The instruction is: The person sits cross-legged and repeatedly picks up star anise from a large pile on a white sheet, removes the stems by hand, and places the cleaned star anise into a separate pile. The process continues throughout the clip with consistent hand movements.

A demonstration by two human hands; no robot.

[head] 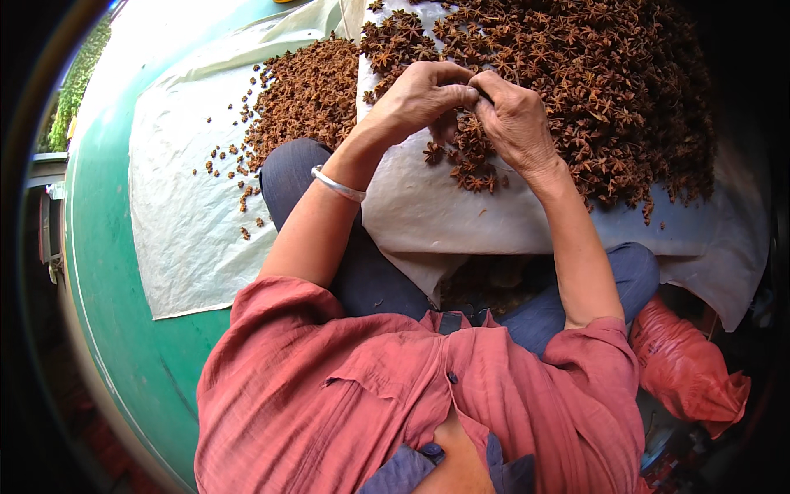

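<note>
My left hand [423,96] and my right hand [515,117] meet at the fingertips over a white-covered raised surface [457,222]. Something small and dark shows between the fingers, perhaps a bit of star anise; I cannot tell which hand holds it. A large heap of dried star anise [598,92] lies beyond and right of my hands. A small cluster of star anise [472,167] lies just below them. Left of the raised surface, a pile of smaller brown star anise pieces [308,92] spreads over a white plastic sheet [191,247].
Green floor [111,247] with a white line runs along the left, under the sheet. My knees are at the near edge of the raised surface. A red plastic bag [685,364] sits at the lower right. Loose pieces are scattered on the left sheet.
</note>
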